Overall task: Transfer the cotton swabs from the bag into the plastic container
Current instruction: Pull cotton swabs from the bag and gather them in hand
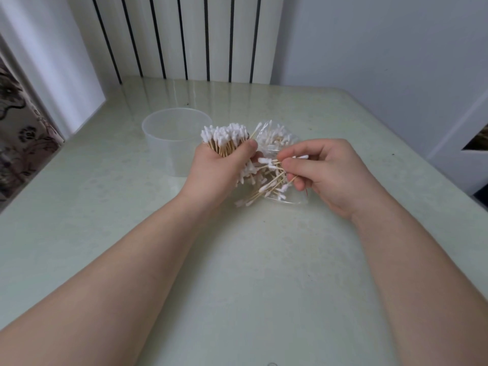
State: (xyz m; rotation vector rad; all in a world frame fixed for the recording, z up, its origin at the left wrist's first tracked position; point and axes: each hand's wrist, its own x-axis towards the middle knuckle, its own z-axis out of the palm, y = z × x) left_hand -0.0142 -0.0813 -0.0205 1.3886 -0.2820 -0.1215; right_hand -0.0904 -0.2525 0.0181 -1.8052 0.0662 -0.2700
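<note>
Head view: left hand grips upright swab bundle beside container (nearer of the two); right hand pinches loose swabs

White-tipped tan swabs; clear tub at ten o'clock; pale green table; floral cloth, perhaps curtain, at nine.
</note>
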